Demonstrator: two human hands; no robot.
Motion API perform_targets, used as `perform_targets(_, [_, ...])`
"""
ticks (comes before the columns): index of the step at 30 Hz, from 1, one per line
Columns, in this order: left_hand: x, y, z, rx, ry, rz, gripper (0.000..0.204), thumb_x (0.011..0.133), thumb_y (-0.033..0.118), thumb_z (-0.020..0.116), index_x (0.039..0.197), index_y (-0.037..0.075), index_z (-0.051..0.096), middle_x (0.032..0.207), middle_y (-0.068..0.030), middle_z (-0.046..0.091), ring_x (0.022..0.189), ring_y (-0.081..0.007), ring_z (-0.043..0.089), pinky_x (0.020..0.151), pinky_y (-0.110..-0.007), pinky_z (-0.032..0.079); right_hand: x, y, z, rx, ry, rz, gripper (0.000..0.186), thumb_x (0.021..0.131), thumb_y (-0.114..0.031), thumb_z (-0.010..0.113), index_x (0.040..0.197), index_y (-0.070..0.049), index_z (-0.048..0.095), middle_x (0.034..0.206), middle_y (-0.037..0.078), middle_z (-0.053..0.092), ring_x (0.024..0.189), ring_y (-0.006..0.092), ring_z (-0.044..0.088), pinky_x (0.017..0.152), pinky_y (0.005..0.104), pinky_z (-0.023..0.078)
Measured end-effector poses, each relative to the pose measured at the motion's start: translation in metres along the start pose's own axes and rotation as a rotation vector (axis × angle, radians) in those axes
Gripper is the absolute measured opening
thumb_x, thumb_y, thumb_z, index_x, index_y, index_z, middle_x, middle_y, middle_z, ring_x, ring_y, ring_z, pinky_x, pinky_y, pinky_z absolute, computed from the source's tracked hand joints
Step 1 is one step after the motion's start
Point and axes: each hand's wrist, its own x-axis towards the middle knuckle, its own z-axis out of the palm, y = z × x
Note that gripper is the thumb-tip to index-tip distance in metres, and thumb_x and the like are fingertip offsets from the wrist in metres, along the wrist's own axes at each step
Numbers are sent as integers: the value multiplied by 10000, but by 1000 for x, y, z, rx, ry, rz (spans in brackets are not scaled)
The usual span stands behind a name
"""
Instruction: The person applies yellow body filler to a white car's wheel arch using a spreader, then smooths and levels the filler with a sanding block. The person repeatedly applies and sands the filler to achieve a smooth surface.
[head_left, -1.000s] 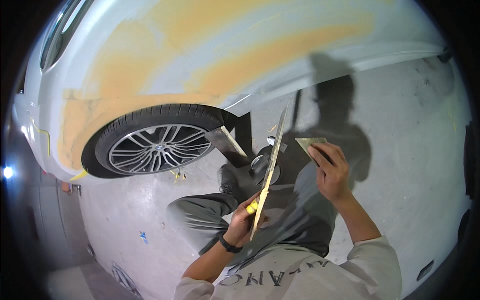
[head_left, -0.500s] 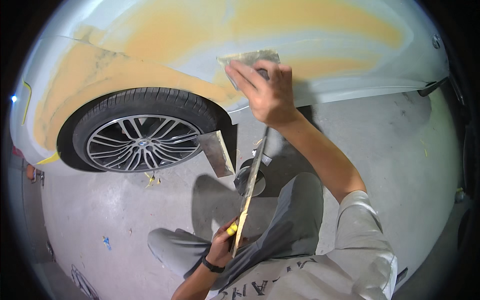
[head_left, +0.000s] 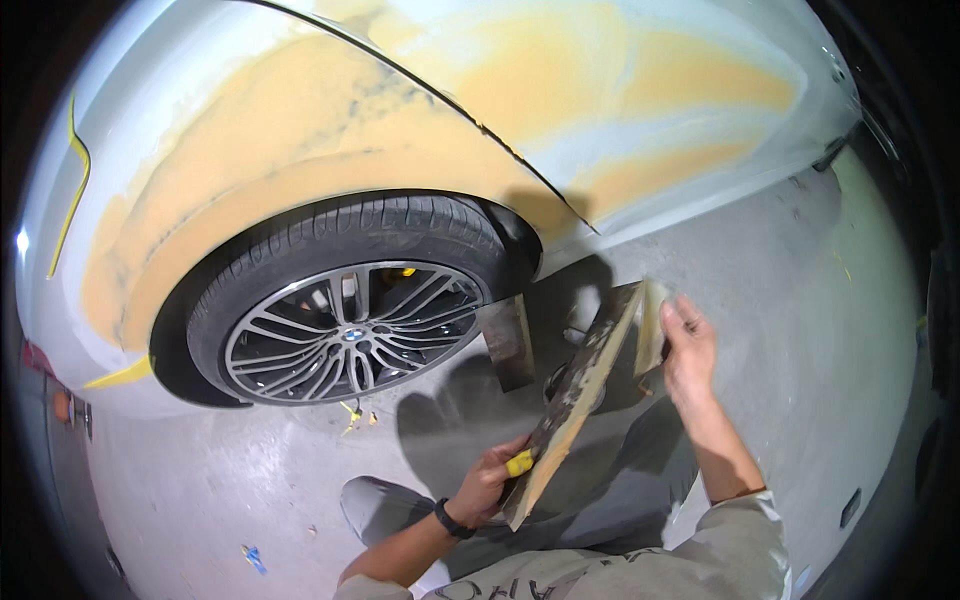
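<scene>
My left hand grips a long, flat board by its yellow handle; the board slants up to the right, pale paste along its lower part and edge. My right hand holds a wide, flat spreader beside the board's upper end; I cannot tell if they touch. Above them is the car body, white with sanded beige-orange patches and a dark seam. A second metal plate stands at the right side of the wheel. Things on the floor behind the board are mostly hidden.
My bent legs are beneath my arms on the concrete floor. Yellow tape edges the bumper; tape scraps and a blue scrap lie on the floor. An orange object sits at the far left.
My right hand went up to the car panel with the spreader half a second ago and has since dropped to the board's upper end. The board is turned more face-up; the view has shifted.
</scene>
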Motion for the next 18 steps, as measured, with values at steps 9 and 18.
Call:
perform_targets(9, [-44,87,-4,142,-122,-187,530,1061,128,595,1558,-24,494,1249,-91,727,909,-157,743,793,-333,654,-141,9,29,103,106,67,404,1059,-126,687,1414,59,637,1191,74,758,1013,108,693,879,272,562])
perform_targets(18, [-46,190,28,852,-335,185,433,1065,-2,524,1489,-87,537,1332,-77,684,1189,-101,598,1057,-239,447,-194,-33,6,-465,234,-181,454,1032,-59,658,1470,43,599,1211,105,762,1072,122,678,962,301,544])
